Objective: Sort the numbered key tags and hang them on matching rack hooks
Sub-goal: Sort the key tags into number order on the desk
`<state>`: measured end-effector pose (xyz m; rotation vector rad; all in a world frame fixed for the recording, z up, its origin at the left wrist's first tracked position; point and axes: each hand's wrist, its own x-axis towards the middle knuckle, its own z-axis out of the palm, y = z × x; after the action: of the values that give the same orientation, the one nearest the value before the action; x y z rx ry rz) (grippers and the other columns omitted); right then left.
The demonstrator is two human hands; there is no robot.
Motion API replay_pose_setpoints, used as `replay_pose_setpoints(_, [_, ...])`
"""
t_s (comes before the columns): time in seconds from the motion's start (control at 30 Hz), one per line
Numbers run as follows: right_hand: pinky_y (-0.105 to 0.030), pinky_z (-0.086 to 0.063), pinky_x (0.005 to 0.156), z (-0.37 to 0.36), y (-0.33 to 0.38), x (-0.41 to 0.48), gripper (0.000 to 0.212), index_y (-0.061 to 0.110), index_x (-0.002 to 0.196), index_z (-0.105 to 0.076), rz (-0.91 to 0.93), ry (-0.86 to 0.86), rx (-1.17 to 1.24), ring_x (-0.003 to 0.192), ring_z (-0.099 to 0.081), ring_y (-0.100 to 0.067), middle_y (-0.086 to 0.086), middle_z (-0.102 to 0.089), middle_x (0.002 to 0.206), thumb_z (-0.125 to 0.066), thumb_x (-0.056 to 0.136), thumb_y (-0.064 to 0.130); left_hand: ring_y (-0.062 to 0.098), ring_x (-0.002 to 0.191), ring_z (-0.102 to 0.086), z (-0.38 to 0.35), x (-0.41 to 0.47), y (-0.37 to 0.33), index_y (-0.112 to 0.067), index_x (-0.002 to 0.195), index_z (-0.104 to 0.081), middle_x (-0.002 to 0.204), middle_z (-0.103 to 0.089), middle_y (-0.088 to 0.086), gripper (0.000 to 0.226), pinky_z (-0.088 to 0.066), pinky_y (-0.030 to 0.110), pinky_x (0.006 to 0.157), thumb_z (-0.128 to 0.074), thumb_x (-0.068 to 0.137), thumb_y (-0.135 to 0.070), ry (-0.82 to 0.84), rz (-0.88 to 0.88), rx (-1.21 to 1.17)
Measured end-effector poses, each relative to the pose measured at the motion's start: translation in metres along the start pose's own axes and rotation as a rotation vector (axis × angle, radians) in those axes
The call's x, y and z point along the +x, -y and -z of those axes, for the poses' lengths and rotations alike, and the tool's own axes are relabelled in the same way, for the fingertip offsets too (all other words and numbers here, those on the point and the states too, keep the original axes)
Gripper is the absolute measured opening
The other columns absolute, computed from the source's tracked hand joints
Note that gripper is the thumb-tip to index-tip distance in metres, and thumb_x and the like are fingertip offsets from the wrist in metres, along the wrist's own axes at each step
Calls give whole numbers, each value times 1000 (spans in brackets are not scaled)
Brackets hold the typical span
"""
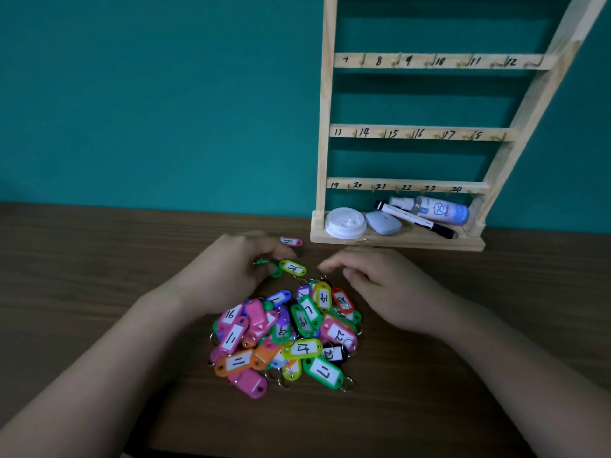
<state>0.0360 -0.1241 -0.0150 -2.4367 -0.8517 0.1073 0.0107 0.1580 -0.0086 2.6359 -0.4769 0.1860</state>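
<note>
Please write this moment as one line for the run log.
phase: sorting | left hand: at green tag, grip unclear | right hand: open near tag pile | rack hooks: visible ones empty

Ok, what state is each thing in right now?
Rack hooks: all visible ones empty.
Key tag pile: unsorted heap.
Pink tag: lying apart from pile.
Green tag: pinched by left hand.
Right hand: open, holding nothing.
Marker: capped, lying flat.
Spray bottle: lying on its side.
</note>
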Motion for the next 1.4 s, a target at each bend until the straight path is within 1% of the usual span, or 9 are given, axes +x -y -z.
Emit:
replay_pose_setpoints(0.13, [-10, -39, 98, -9, 5, 2, 39, 42, 143, -60, 15, 8, 37, 128, -49, 14, 29, -60, 140, -46, 113, 22, -30, 76, -53, -4, -8, -5, -36, 127, -72, 90, -61, -50, 41, -38, -3, 71, -63, 101, -5, 27, -10, -2])
replay_pose_setpoints(0.33, [-8, -34, 100, -19, 4, 3, 41, 43, 148, -54, 10, 57, 30, 132, -44, 15, 26, -56, 145, -42, 114, 24, 8, 113, -64, -6, -9, 9, -43, 143, -60, 136, -68, -7, 53, -43, 17, 88, -59, 101, -10, 29, 22, 55])
replay_pose_setpoints(0.53, [-9, -32, 102, -12, 3, 2, 44, 44, 149, -53, 0, 23, 35, 133, -42, 18, 31, -57, 144, -42, 113, 20, -2, 71, -63, 0, -16, -2, -39, 139, -64, 112, -72, -19, 54, -41, 8, 62, -59, 99, -3, 13, 41, -20])
replay_pose_setpoints(0.63, [-13, -37, 100, -10, 3, 3, 45, 42, 146, -56, -4, 33, 35, 127, -47, 17, 33, -63, 131, -43, 112, 16, -28, 90, -55, -5, -21, -16, -31, 137, -65, 115, -66, -33, 59, -38, -2, 77, -54, 95, 9, 62, -29, -108])
replay_pose_setpoints(0.73, [-9, -30, 98, -14, 2, 4, 48, 44, 150, -51, -2, 46, 0, 125, -40, 20, 34, -56, 135, -44, 111, 16, -11, 118, -62, -12, -23, -18, -37, 140, -60, 128, -69, -27, 64, -53, 21, 95, -51, 96, 8, 109, -69, -178])
replay_pose_setpoints(0.9, [-26, -24, 118, -21, 2, 4, 54, 48, 159, -37, 10, 61, -47, 142, -25, 15, 32, -41, 156, -42, 112, 22, -13, 118, -61, -14, -25, -13, -36, 141, -59, 128, -69, -30, 60, -51, 19, 95, -53, 97, 4, 77, -60, -135])
replay_pose_setpoints(1.0, [-16, -25, 111, -17, 3, 3, 52, 46, 156, -44, 16, 17, -36, 136, -25, 18, 30, -42, 157, -44, 112, 20, -28, 101, -55, -10, -25, -6, -34, 141, -59, 127, -69, -31, 55, -39, 0, 84, -56, 99, 1, 32, -34, -81])
replay_pose_setpoints(1.13, [-5, -29, 100, -13, 6, 2, 45, 40, 140, -62, 49, -37, -28, 130, -43, 16, 29, -59, 139, -47, 109, 11, -10, 119, -61, -4, -28, 6, -38, 144, -58, 129, -67, -33, 55, -47, 13, 97, -58, 99, -6, 3, -8, -22])
replay_pose_setpoints(1.4, [-27, -31, 113, -22, 4, 7, 49, 46, 151, -50, 47, -10, -91, 133, -36, 11, 29, -56, 141, -43, 111, 19, -5, 66, -64, -1, -36, 1, -37, 140, -60, 122, -70, -35, 57, -43, 5, 64, -59, 97, 1, 17, 15, -99])
